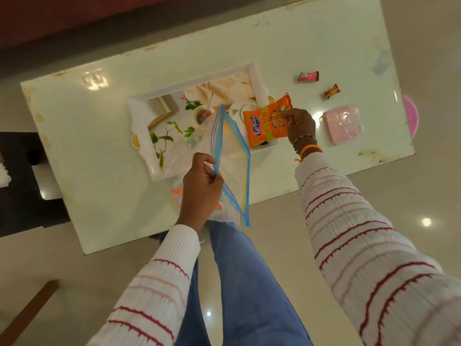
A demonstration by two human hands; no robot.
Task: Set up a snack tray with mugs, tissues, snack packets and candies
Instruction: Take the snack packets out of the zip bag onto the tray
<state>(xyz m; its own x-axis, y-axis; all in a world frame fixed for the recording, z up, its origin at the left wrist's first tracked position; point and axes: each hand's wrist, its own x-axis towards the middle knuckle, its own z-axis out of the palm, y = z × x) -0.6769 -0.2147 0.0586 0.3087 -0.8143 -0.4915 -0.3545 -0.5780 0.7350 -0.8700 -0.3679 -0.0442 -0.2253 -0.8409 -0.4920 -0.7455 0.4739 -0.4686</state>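
Note:
A white tray (139,116) with a printed picture on its floor lies on the pale table (94,156). My left hand (200,188) pinches the blue rim of a clear zip bag (232,161), whose mouth gapes over the tray's near right corner. My right hand (300,126) holds an orange snack packet (267,123) above the tray's right end. Another orange packet (177,194) shows partly under my left hand. Two wrapped candies lie to the right: a red one (308,76) and a brown one (331,91). A pink tissue pack (343,124) sits beside my right hand.
The table's near edge runs just in front of my legs. A pink round object (411,116) pokes out past the table's right edge. Dark furniture (22,186) stands at the left. Glossy floor tiles surround the table.

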